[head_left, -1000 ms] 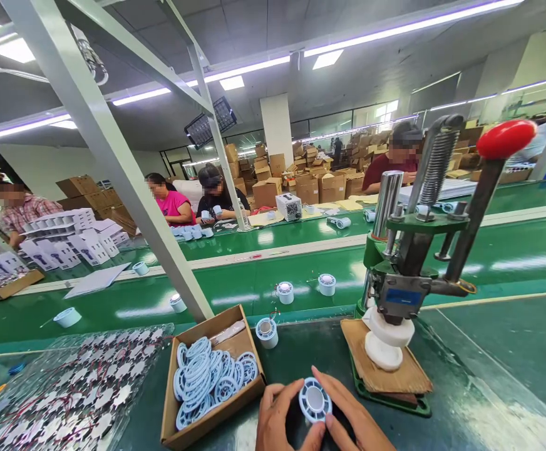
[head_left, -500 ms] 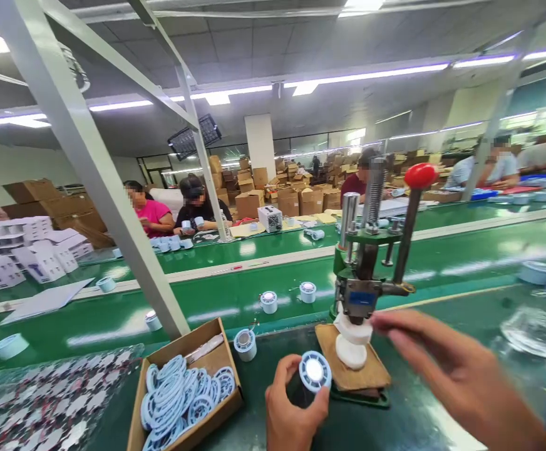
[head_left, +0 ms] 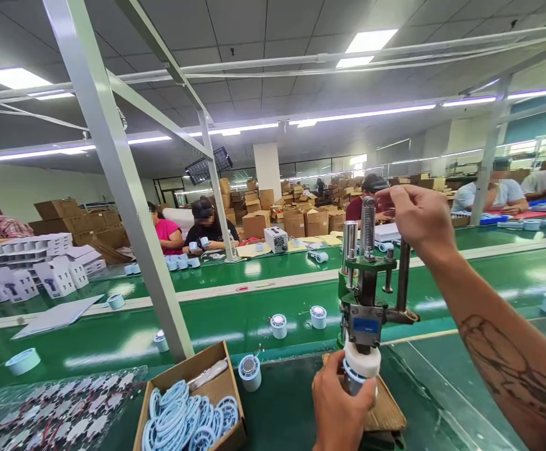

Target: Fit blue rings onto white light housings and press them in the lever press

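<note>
My left hand (head_left: 336, 404) is closed around a light-blue round housing (head_left: 353, 378), holding it upright under the white pressing block (head_left: 365, 359) of a green hand press (head_left: 365, 316). The block meets or nearly touches the housing's top; the exact contact is hard to see. High on the press lever (head_left: 402, 275), my right hand (head_left: 421, 216) is closed over the handle end, hiding its red knob. Beneath the press, a brown cardboard pad (head_left: 388, 407) covers the base. One more housing with a grey disc (head_left: 250, 373) stands left of my left hand.
A cardboard box (head_left: 235, 391) of light-blue rings (head_left: 179, 410) lies left. Beside it are wired plates (head_left: 66, 407) on plastic. Several housings stand on the green conveyor (head_left: 235, 313). A slanted metal post (head_left: 127, 181) rises at left. Co-workers (head_left: 202, 228) sit across the conveyor.
My left hand has carried the housing right, under the pressing block. My right hand has risen from beside the block to the lever's knob. The view has shifted slightly.
</note>
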A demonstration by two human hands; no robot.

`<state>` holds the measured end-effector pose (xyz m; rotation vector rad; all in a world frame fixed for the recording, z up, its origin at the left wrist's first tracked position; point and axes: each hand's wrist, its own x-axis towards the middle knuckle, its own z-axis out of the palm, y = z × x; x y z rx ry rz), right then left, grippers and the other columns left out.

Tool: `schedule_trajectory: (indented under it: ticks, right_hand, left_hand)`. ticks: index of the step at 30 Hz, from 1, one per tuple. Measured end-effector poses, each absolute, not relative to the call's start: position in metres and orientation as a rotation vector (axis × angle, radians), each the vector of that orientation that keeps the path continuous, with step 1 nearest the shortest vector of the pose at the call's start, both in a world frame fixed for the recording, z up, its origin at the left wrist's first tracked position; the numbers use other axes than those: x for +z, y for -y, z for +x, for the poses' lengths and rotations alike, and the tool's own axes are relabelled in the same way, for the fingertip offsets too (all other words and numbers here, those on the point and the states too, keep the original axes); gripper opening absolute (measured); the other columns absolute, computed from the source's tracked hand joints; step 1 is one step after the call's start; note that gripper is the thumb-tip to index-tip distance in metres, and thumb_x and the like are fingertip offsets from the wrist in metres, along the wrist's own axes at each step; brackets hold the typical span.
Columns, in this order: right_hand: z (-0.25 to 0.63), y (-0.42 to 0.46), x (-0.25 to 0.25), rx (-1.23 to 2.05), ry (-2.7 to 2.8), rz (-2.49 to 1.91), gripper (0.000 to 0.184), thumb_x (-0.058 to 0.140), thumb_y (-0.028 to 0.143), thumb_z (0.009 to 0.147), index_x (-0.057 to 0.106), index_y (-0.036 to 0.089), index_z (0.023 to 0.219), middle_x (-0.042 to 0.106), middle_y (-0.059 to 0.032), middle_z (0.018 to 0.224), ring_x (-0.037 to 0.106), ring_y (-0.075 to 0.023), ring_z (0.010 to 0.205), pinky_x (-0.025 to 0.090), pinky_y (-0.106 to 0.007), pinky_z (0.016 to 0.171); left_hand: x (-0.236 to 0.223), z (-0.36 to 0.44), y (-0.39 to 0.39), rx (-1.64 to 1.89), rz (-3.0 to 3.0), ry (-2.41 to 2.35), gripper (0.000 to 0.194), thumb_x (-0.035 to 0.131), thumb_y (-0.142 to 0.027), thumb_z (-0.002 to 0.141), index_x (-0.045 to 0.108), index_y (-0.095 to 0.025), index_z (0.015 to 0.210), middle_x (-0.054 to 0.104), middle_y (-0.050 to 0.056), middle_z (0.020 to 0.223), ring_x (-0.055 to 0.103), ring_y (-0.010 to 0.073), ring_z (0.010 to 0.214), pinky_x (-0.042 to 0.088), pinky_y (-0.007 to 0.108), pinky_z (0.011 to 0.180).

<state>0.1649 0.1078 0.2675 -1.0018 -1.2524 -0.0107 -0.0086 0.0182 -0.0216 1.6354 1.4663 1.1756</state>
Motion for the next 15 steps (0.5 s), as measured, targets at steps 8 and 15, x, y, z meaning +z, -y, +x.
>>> schedule_trajectory:
  ticks: [8, 15]
  right_hand:
    - [0.159, -0.099, 0.257, -0.052, 1.230, -0.933, 0.030, 0.046, 0.021, 0.099, 0.070, 0.017, 0.082, 0.064, -0.0006, 0.065, 0.063, -0.0131, 0.060, 0.049, -0.024, 0.057]
    - [0.152, -0.078, 0.261, -0.143, 1.224, -0.835, 0.028, 0.047, 0.021, 0.097, 0.074, 0.017, 0.101, 0.064, 0.0006, 0.065, 0.064, -0.0147, 0.061, 0.053, -0.028, 0.061]
  left_hand:
    - [-0.038, 0.003, -0.020, 1.278, 1.639, -1.554, 0.051, 0.074, -0.038, 0.080, 0.069, -0.023, 0.128, 0.074, 0.008, 0.113, 0.065, 0.0297, 0.109, 0.049, 0.037, 0.099]
    - [-0.053, 0.006, -0.015, 1.386, 1.697, -1.552, 0.056, 0.070, -0.047, 0.086, 0.064, -0.022, 0.135, 0.071, 0.011, 0.121, 0.064, 0.0305, 0.114, 0.048, 0.041, 0.103]
